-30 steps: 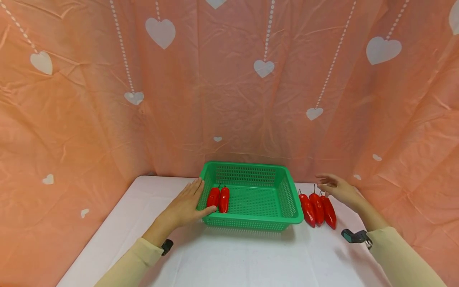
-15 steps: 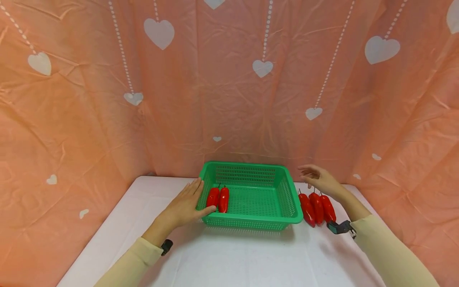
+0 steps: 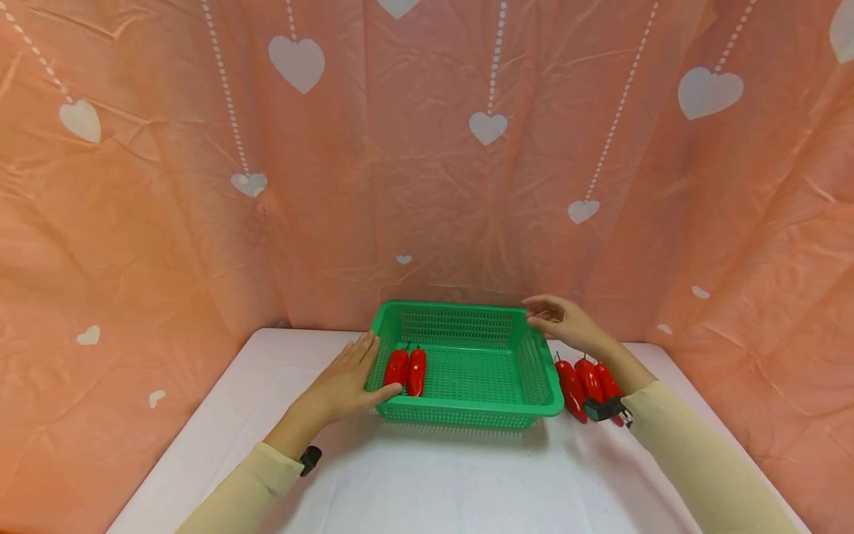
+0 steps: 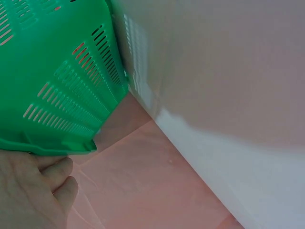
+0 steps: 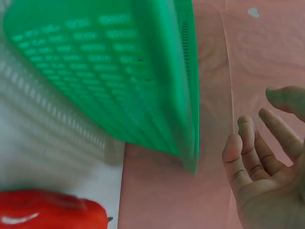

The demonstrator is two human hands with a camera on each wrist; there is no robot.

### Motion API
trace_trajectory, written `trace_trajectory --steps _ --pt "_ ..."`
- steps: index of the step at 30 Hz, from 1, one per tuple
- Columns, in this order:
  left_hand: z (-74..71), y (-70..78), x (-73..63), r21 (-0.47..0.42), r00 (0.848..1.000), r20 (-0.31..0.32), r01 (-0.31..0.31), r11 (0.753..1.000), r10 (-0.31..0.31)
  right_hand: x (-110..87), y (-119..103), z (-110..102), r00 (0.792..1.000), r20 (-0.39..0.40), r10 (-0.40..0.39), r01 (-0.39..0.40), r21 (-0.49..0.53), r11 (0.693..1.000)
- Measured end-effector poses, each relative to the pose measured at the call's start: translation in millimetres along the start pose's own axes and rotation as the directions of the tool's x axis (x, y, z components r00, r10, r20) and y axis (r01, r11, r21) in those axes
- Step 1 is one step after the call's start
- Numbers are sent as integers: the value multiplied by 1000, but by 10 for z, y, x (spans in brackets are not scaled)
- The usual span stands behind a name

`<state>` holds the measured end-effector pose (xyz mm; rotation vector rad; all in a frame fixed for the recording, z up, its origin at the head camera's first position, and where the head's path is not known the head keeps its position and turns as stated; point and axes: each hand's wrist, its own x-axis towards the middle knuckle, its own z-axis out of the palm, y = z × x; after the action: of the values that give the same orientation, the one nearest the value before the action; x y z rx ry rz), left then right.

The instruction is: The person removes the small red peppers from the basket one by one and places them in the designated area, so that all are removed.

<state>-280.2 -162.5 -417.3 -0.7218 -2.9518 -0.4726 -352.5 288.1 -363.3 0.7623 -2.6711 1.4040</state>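
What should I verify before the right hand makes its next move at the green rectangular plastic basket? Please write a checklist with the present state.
1. Left hand touches the green rectangular plastic basket: ok, at its left side. How firmly: cannot tell.
2. Basket upright on the white-covered table: ok.
3. Right hand free: ok, it holds nothing.
4. Room inside: ok, two long glossy red peppers lie at the left; the rest of the floor is bare.
5. All peppers inside: not ok, three similar red peppers lie outside, to the right.
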Motion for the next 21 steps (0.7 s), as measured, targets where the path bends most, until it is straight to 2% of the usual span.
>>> trace_trajectory --steps 16,21 --pt "0 6 10 13 1000 1 -6 1000 6 323 -89 184 996 1 -89 89 -36 995" --pt "1 2 8 12 1000 0 -2 1000 2 417 -156 231 996 14 -92 92 -42 995"
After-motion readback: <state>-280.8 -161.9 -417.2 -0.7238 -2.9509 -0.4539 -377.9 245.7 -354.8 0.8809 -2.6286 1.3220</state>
